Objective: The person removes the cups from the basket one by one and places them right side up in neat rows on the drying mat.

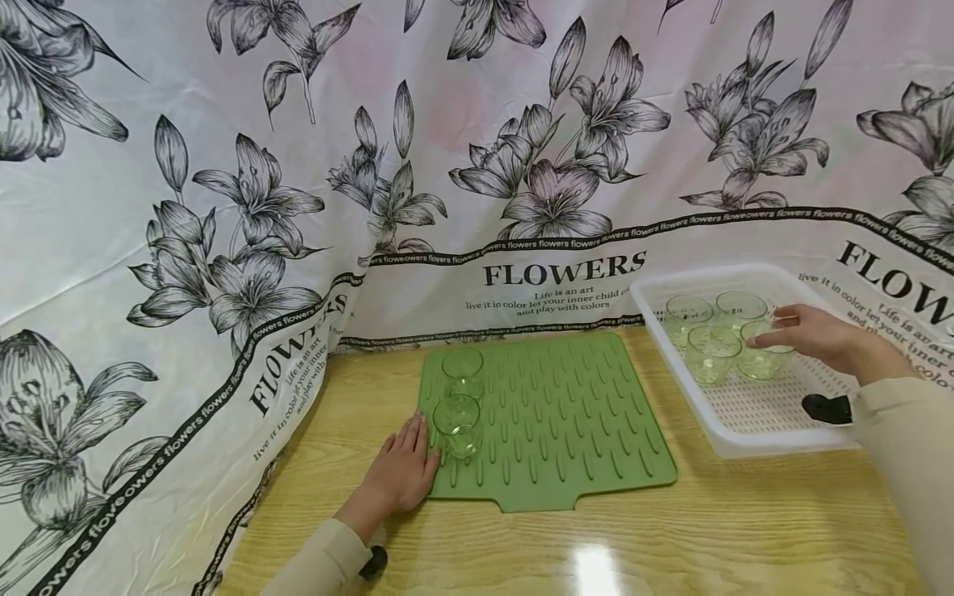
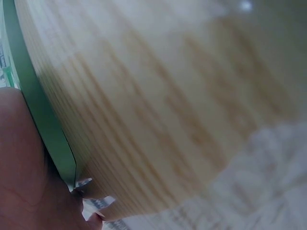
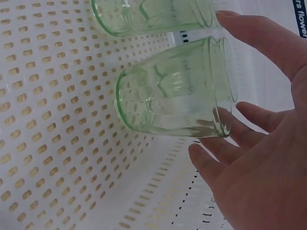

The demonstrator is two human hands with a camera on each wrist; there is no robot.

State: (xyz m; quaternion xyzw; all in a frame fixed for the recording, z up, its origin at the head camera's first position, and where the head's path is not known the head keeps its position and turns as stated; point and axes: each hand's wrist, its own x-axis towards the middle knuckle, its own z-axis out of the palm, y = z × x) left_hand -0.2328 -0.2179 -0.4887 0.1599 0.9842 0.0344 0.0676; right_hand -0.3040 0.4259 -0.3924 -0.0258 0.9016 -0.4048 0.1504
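Observation:
My right hand [image 1: 823,335] reaches over the white basket [image 1: 715,430], fingers and thumb spread at the rim of a clear green-tinted glass [image 1: 762,360]. In the right wrist view the fingers [image 3: 216,163] lie beside that glass [image 3: 168,93], and the thumb is near the rim of another glass [image 3: 153,14]; the hand does not close round either. Several glasses stand together in the basket. At the left, my left hand [image 1: 402,472] rests flat on the edge of the green ridged mat [image 1: 566,414]. Two glasses [image 1: 458,430] stand on the mat beside its fingers.
The wooden table [image 1: 507,546] carries both the mat and the basket. A white flower-printed cloth [image 1: 417,207] hangs behind them and along the left side. The basket has raised walls and a perforated floor.

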